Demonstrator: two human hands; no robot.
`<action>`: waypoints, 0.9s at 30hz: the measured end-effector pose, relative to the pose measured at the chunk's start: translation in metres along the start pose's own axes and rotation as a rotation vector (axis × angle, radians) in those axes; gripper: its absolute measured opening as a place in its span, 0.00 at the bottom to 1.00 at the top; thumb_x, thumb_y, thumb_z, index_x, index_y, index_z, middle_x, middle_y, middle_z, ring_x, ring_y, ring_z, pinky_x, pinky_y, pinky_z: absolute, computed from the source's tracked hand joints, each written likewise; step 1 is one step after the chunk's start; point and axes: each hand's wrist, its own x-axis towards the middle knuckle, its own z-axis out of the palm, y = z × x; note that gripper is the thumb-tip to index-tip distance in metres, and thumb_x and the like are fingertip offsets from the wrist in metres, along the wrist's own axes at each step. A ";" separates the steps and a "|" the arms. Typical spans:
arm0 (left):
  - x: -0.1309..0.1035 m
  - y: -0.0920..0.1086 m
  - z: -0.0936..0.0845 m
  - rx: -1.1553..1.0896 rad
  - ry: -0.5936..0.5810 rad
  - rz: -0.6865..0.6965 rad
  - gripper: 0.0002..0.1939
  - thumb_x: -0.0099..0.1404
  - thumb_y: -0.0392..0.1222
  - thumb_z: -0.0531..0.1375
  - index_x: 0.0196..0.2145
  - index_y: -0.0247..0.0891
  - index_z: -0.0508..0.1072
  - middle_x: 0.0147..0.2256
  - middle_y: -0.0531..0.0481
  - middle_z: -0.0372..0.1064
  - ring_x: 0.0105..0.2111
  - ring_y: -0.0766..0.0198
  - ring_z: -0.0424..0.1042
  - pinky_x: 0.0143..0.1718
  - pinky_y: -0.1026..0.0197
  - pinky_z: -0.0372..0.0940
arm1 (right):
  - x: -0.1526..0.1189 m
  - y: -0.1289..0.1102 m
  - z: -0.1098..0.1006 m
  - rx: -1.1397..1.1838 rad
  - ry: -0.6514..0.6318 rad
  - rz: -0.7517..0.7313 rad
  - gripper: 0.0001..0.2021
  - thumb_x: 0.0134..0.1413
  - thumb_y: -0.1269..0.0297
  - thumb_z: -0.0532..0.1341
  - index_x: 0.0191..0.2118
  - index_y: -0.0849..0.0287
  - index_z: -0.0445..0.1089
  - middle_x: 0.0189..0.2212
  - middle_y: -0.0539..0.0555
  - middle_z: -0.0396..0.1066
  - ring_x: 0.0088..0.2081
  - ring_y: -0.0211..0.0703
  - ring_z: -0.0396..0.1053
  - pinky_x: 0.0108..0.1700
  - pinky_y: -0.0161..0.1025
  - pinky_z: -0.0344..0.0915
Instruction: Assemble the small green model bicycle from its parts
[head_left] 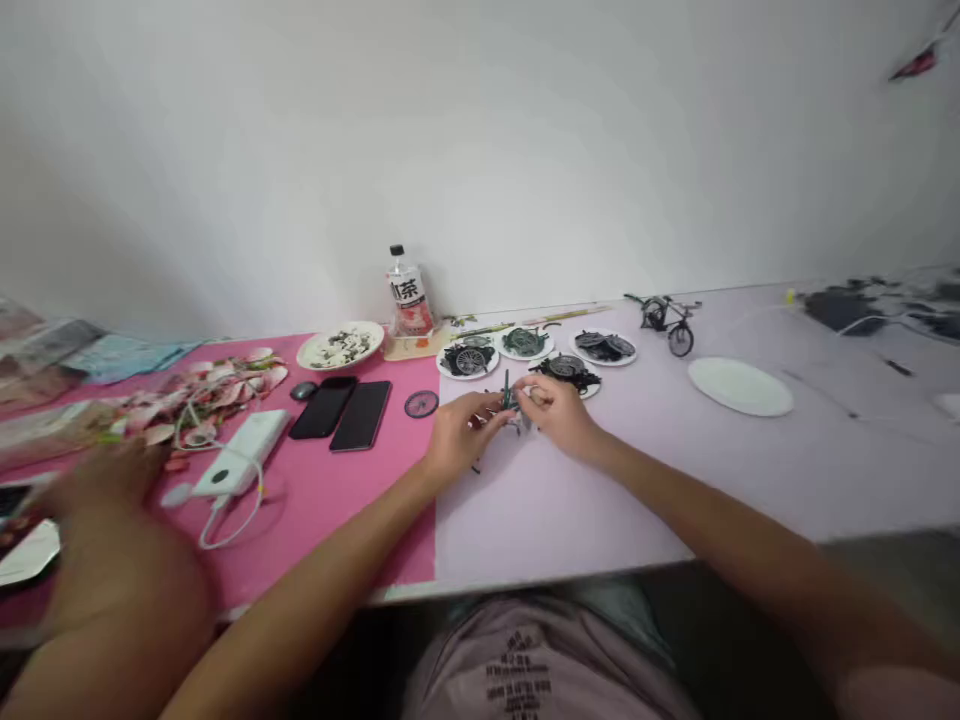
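Note:
My left hand (463, 432) is closed, with thumb and fingers pinched on a small dark green part (507, 388), perhaps a piece of a model bicycle frame. From the other side my right hand (561, 418) pinches the same work, its fingertips almost meeting the left ones. Much of the piece is hidden by the fingers. Just beyond my hands sits a plate of dark model parts (566, 370), a spoked wheel lying on top. A loose black model wheel (421, 404) lies left of my left hand.
At the back stand a plate of wheels (467, 360), a plate of green parts (527, 344), a plate of black parts (603, 347), an assembled model bicycle (667, 322) and a bottle (409, 292). Two phones (361, 416) and a power bank (244, 452) lie left, beside another person's arm (124, 570).

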 end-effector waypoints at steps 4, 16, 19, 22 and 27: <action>0.000 0.000 0.000 0.002 -0.006 -0.014 0.21 0.67 0.57 0.66 0.45 0.35 0.81 0.33 0.44 0.81 0.27 0.65 0.77 0.28 0.65 0.72 | 0.000 0.000 0.000 0.012 0.002 0.002 0.15 0.62 0.51 0.60 0.41 0.59 0.71 0.17 0.42 0.53 0.20 0.34 0.50 0.25 0.34 0.47; -0.001 -0.003 -0.002 0.019 0.013 0.033 0.20 0.67 0.56 0.66 0.44 0.36 0.81 0.33 0.44 0.81 0.27 0.65 0.77 0.28 0.64 0.73 | 0.001 0.001 0.005 0.057 0.025 0.021 0.19 0.60 0.46 0.62 0.39 0.60 0.74 0.18 0.42 0.50 0.21 0.35 0.48 0.25 0.35 0.46; -0.002 -0.003 -0.002 0.017 0.015 0.051 0.19 0.67 0.55 0.66 0.44 0.36 0.81 0.33 0.44 0.81 0.27 0.64 0.77 0.28 0.64 0.72 | 0.001 -0.001 0.006 0.078 0.030 0.031 0.19 0.59 0.46 0.63 0.38 0.60 0.74 0.18 0.42 0.49 0.21 0.34 0.48 0.26 0.35 0.46; -0.002 -0.003 -0.002 0.025 0.011 0.054 0.18 0.67 0.55 0.66 0.43 0.36 0.81 0.34 0.44 0.81 0.28 0.64 0.77 0.28 0.63 0.73 | 0.001 -0.004 0.007 0.090 0.037 0.043 0.19 0.58 0.46 0.63 0.37 0.60 0.73 0.18 0.42 0.49 0.22 0.34 0.47 0.26 0.35 0.46; -0.002 -0.004 -0.001 0.038 0.014 0.082 0.17 0.68 0.54 0.66 0.43 0.36 0.81 0.33 0.45 0.81 0.28 0.64 0.77 0.28 0.64 0.72 | 0.000 -0.007 0.007 0.117 0.035 0.100 0.21 0.57 0.43 0.63 0.36 0.60 0.73 0.18 0.42 0.49 0.21 0.34 0.47 0.25 0.35 0.46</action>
